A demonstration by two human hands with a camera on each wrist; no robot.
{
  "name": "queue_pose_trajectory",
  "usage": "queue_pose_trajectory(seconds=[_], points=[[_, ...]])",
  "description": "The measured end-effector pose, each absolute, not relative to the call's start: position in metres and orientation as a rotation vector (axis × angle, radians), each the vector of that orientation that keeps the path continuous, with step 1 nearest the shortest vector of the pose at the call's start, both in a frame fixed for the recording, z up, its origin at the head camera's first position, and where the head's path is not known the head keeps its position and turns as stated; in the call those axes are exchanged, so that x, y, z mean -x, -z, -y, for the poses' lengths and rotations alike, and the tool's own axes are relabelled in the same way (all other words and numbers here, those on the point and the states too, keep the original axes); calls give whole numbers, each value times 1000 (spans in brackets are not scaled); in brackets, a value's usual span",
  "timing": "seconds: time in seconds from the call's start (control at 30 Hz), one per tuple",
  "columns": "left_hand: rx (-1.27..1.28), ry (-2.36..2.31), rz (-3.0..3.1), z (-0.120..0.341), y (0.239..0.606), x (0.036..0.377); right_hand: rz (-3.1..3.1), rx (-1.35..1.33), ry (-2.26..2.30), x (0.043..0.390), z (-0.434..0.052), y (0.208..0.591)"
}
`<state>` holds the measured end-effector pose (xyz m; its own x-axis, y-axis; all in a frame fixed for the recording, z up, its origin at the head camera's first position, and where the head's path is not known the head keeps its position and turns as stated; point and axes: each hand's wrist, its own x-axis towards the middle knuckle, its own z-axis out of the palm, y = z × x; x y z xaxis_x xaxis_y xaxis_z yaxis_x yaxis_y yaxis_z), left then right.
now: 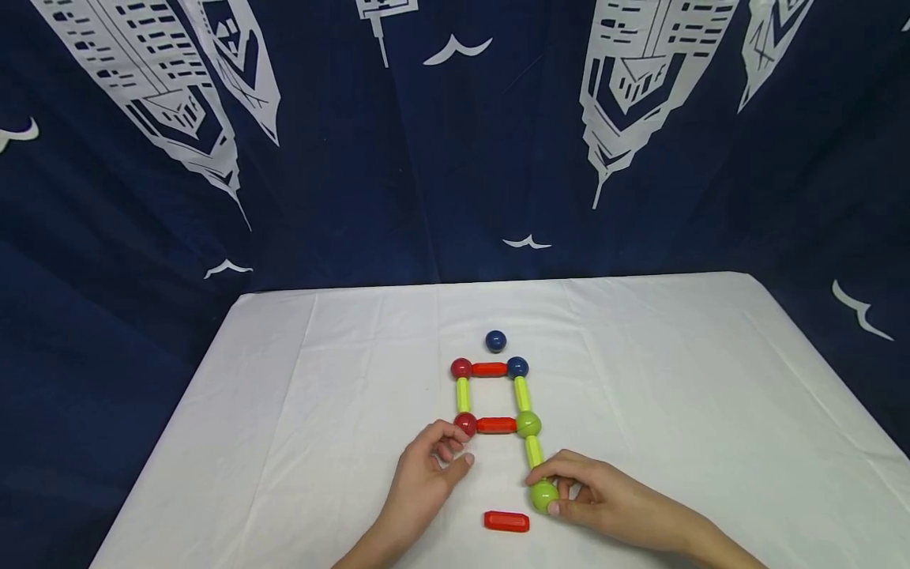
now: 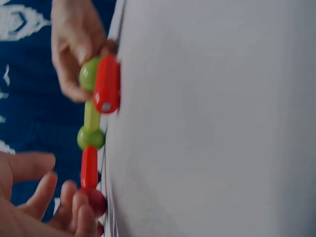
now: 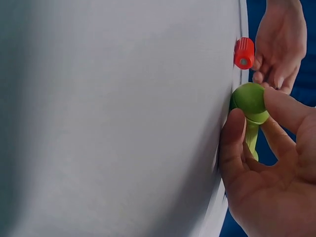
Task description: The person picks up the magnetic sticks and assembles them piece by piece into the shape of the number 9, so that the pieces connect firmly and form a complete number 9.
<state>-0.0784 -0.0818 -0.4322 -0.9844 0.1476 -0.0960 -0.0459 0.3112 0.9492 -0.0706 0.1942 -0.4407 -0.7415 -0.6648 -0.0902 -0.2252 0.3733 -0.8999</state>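
Magnetic balls and rods form a square with a tail on the table. Its corners are a far red ball [image 1: 461, 368], a near red ball [image 1: 465, 424], a blue ball [image 1: 517, 367] and a green ball [image 1: 528, 423]. Two red rods and two yellow-green rods join them. A third yellow-green rod [image 1: 533, 452] runs from the green corner to another green ball [image 1: 543, 496]. My right hand [image 1: 604, 498] pinches that end ball between thumb and fingers, also seen in the right wrist view. My left hand [image 1: 426, 478] touches the near red ball with loosely bent fingers.
A loose red rod [image 1: 506, 521] lies between the hands, nearer the front. Beyond the square sits a separate blue ball [image 1: 495, 341]. White cloth [image 1: 341, 379] covers the table, and a dark blue printed curtain [image 1: 426, 174] hangs behind its far edge.
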Motion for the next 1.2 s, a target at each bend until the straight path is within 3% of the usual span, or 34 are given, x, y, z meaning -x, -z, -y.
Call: queue_pose_trajectory(seconds=[0.47, 1.2], points=[[-505, -1235, -2394, 76, 443, 54, -2185, 725, 1355, 67, -191, 439], [-376, -1341, -2370, 69, 439, 59, -2242, 657, 1345, 61, -187, 437]])
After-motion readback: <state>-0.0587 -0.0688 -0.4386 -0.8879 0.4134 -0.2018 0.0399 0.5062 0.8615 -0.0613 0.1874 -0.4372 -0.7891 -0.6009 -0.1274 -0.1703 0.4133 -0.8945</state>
